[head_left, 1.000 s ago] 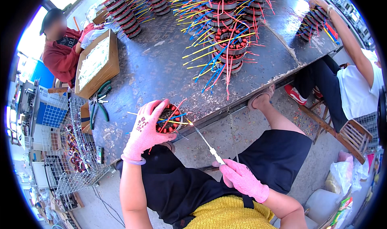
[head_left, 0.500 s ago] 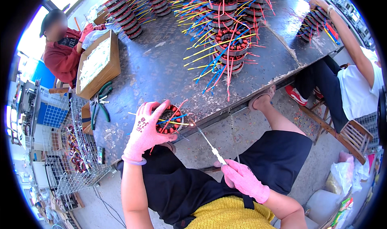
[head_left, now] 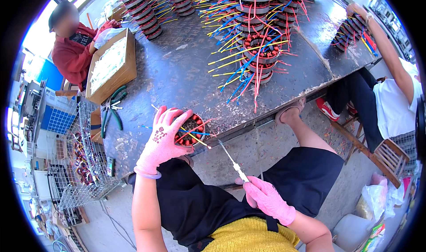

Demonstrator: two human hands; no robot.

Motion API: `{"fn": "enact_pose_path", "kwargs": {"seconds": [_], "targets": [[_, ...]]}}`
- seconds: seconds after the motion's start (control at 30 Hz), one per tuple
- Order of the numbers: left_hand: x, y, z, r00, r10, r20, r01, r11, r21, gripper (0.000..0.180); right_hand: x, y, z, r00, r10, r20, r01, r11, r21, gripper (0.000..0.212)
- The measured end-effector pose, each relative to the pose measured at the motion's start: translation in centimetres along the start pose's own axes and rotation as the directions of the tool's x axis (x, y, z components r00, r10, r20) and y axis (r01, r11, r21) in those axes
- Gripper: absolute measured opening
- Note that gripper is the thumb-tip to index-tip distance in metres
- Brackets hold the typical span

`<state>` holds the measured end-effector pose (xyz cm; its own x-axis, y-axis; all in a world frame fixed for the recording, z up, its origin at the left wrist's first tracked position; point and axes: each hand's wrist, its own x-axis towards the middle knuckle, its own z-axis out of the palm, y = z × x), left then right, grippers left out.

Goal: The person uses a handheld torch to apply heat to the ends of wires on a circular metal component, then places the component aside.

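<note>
Across from us runs a dark, scuffed counter (head_left: 177, 70), its near edge worn pale. At its left end we see an open cardboard box (head_left: 120, 76) of thin white pieces (head_left: 108, 64), with green-handled pliers (head_left: 116, 120) lying just beside it. Behind the box sits a person in a dark red top (head_left: 73, 57). Below, left of the counter, we have a wire mesh basket (head_left: 69, 198) and a blue grid panel (head_left: 55, 122). To our right, another person in a white top (head_left: 395, 103) wears red shoes (head_left: 327, 108), near a slatted wooden chair (head_left: 390, 160). Plastic bags (head_left: 375, 198) lie low at right, and coloured scraps speckle the grey floor (head_left: 290, 185).
</note>
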<state>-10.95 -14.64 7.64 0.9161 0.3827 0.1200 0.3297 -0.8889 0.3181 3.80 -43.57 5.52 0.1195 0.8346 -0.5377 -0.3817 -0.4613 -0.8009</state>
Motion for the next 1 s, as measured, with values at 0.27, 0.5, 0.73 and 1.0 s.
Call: {"fn": "enact_pose_path", "kwargs": {"seconds": [0.27, 0.5, 0.73, 1.0], "targets": [[-0.16, -0.16, 0.01, 1.000, -0.010, 0.014, 0.010, 1.000, 0.001, 0.099, -0.10, -0.34, 0.20, 1.000, 0.010, 0.022, -0.011, 0.999, 0.032, 0.037], [0.05, -0.15, -0.10, 0.999, -0.023, 0.032, 0.023, 0.999, -0.022, 0.099, -0.12, -0.41, 0.07, 1.000, -0.002, 0.014, 0.002, 1.000, -0.001, 0.035], [-0.07, -0.27, -0.06, 0.999, -0.037, 0.015, 0.037, 0.999, -0.034, 0.101, -0.15, -0.35, 0.12, 1.000, -0.001, 0.007, 0.001, 1.000, -0.016, 0.036], [-0.01, -0.11, 0.03, 0.999, -0.050, 0.020, 0.050, 0.998, -0.026, 0.103, -0.31, -0.35, -0.04, 1.000, -0.015, 0.018, 0.015, 1.000, -0.003, 0.037]]}}
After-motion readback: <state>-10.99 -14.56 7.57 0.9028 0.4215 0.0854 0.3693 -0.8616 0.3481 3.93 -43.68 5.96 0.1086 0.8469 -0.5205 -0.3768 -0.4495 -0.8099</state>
